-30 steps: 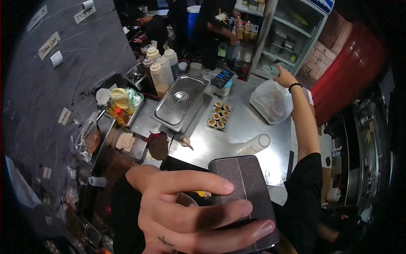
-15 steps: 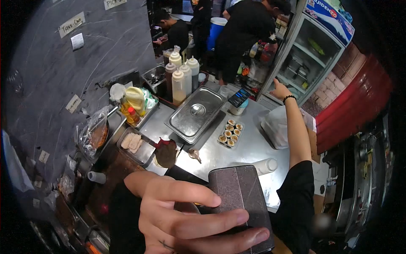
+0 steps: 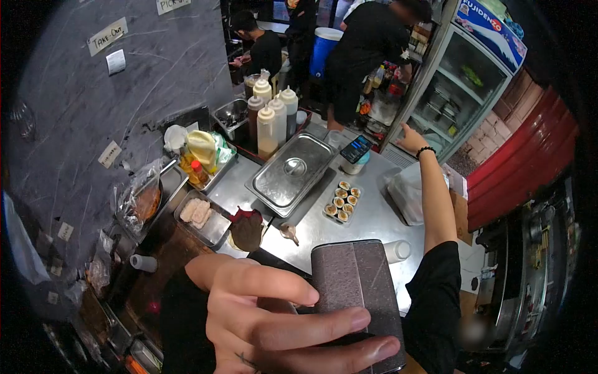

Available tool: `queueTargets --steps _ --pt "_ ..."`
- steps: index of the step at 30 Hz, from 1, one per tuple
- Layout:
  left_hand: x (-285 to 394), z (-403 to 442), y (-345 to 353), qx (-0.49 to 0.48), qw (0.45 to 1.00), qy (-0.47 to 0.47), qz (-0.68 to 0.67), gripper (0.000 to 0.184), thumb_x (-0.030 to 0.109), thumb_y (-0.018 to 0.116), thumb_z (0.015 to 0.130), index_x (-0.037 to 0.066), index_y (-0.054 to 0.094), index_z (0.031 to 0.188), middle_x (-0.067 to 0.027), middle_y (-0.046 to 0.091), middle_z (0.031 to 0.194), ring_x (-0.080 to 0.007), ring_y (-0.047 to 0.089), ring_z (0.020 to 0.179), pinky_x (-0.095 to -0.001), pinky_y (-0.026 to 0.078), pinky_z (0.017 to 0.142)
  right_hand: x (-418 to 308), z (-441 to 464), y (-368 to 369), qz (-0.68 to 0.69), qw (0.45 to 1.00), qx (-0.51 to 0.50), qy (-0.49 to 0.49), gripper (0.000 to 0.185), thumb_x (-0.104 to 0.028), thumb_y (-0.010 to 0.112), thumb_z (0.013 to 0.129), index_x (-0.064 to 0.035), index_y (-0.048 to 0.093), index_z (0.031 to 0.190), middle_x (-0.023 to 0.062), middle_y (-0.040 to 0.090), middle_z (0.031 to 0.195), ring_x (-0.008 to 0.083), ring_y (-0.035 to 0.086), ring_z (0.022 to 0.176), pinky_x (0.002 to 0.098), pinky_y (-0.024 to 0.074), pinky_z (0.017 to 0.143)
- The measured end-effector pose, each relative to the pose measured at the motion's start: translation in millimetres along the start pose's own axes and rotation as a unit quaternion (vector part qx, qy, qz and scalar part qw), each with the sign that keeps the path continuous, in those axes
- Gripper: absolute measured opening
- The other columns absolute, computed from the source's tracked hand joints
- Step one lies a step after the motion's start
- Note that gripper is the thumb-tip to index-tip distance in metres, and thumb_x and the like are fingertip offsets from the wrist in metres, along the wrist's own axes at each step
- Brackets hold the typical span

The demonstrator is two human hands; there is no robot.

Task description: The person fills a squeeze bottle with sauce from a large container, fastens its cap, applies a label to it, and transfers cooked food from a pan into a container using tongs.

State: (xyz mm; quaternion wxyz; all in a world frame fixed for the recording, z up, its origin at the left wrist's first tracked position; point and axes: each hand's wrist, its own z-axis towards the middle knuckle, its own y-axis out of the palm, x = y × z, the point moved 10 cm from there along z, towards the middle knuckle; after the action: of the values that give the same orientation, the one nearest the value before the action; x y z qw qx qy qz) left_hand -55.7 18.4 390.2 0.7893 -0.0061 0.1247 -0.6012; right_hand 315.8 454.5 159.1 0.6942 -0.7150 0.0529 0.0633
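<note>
My left hand [image 3: 280, 318] is large in the lower middle, its fingers laid over a dark grey, worn rectangular case [image 3: 356, 280] with a lengthwise seam. The thumb is hidden, and what the case is cannot be made out. Farther off at the right, my right hand [image 3: 411, 141], wearing a dark bead bracelet, reaches toward the glass-door fridge [image 3: 458, 87] with its index finger stretched out and nothing seen in it. Nearest to it on the counter are a phone [image 3: 355, 149] propped on a tub and a white plastic bag [image 3: 408, 193]. Sliced sushi rolls [image 3: 341, 202] sit in a clear tray.
A lidded steel pan [image 3: 293, 171] stands on the steel counter [image 3: 305, 240], with squeeze bottles [image 3: 268, 128] behind it. Left are a tray of pale meat [image 3: 198, 213] and a wrapped pan [image 3: 146, 202]. A white cylinder [image 3: 397, 251] lies partly behind the case. Several people work beyond.
The view has shifted slightly, so the counter things appear a little lower and to the right. A person at the back has moved an arm. My hands keep nearly the same pose.
</note>
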Motion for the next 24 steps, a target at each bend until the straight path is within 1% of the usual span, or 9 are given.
queueTargets --steps 6,10,12,16,17,18,19,21,24 --pt "0.8 -1.3 2.2 0.006 0.999 -0.032 -0.030 0.040 0.024 0.049 0.090 0.010 0.040 0.125 0.0172 0.066 0.091 -0.0056 0.056 0.084 -0.0241 0.039 0.069 4.4 -1.1 -8.8 0.017 1.000 0.025 -0.006 0.080 -0.027 0.068 0.074 -0.0082 0.025 0.139 0.0258 0.045 0.126 0.0373 0.046 0.116 0.0433 0.0400 0.093" --pt "3.9 2.0 4.9 0.037 0.999 -0.007 -0.012 0.036 0.024 0.051 0.089 0.012 0.044 0.123 0.0170 0.066 0.091 -0.0063 0.057 0.084 -0.0252 0.040 0.069 13.5 -0.9 -23.2 0.012 0.998 0.055 0.025 0.085 -0.028 0.073 0.070 -0.0097 0.026 0.138 0.0251 0.044 0.128 0.0396 0.046 0.115 0.0433 0.0399 0.093" --pt "10.5 5.7 16.1 -0.046 0.999 0.022 0.002 0.041 0.024 0.052 0.088 0.018 0.041 0.127 0.0177 0.066 0.092 -0.0058 0.057 0.085 -0.0255 0.040 0.070 22.2 0.1 -27.2 -0.001 0.996 0.083 0.039 0.087 -0.029 0.074 0.068 -0.0102 0.027 0.138 0.0255 0.043 0.128 0.0403 0.045 0.115 0.0433 0.0396 0.094" --pt "15.4 10.6 19.4 -0.056 0.996 0.061 -0.024 0.037 0.025 0.048 0.090 0.021 0.034 0.123 0.0110 0.067 0.094 -0.0112 0.059 0.085 -0.0295 0.042 0.070 51.6 5.7 -25.2 0.007 0.992 0.089 0.087 0.094 -0.032 0.077 0.066 -0.0094 0.023 0.139 0.0270 0.035 0.133 0.0439 0.039 0.120 0.0456 0.0369 0.099" --pt "10.9 20.9 23.0 -0.067 0.996 0.036 -0.041 0.017 0.016 0.055 0.083 0.018 0.047 0.099 0.0093 0.068 0.092 -0.0079 0.060 0.086 -0.0252 0.043 0.068 54.9 6.0 -21.1 0.010 0.993 0.086 0.084 0.094 -0.032 0.077 0.066 -0.0094 0.023 0.139 0.0270 0.035 0.133 0.0439 0.039 0.120 0.0456 0.0369 0.099" --pt "7.1 26.6 27.9 -0.078 0.995 0.012 -0.057 0.009 0.006 0.061 0.077 0.015 0.061 0.074 0.0077 0.069 0.089 -0.0046 0.061 0.087 -0.0208 0.043 0.066 64.5 3.9 -21.5 0.023 0.987 0.110 0.112 0.096 -0.033 0.078 0.064 -0.0092 0.022 0.139 0.0267 0.035 0.134 0.0438 0.038 0.121 0.0460 0.0363 0.099" --pt "9.8 26.5 33.3 -0.081 0.995 0.012 -0.056 0.009 0.006 0.061 0.077 0.015 0.061 0.074 0.0077 0.069 0.089 -0.0046 0.061 0.087 -0.0208 0.043 0.066 74.5 2.1 -23.7 0.037 0.980 0.134 0.140 0.099 -0.033 0.079 0.063 -0.0089 0.021 0.139 0.0265 0.034 0.134 0.0438 0.037 0.121 0.0465 0.0356 0.099" --pt "4.4 26.3 29.7 -0.010 0.998 -0.044 -0.050 0.010 0.006 0.059 0.078 0.014 0.061 0.072 0.0065 0.069 0.087 -0.0053 0.061 0.087 -0.0212 0.044 0.066 87.3 2.7 -25.5 0.052 0.977 0.146 0.149 0.104 -0.035 0.080 0.061 -0.0073 0.019 0.140 0.0271 0.030 0.137 0.0427 0.035 0.123 0.0463 0.0345 0.100" --pt "7.2 31.0 39.0 -0.017 0.998 -0.044 -0.045 0.010 0.006 0.059 0.077 0.014 0.061 0.071 0.0045 0.069 0.085 -0.0065 0.062 0.086 -0.0213 0.044 0.067 111.8 2.2 -38.4 0.083 0.964 0.190 0.165 0.108 -0.041 0.079 0.061 -0.0053 0.016 0.141 0.0266 0.029 0.138 0.0415 0.035 0.124 0.0454 0.0342 0.100"
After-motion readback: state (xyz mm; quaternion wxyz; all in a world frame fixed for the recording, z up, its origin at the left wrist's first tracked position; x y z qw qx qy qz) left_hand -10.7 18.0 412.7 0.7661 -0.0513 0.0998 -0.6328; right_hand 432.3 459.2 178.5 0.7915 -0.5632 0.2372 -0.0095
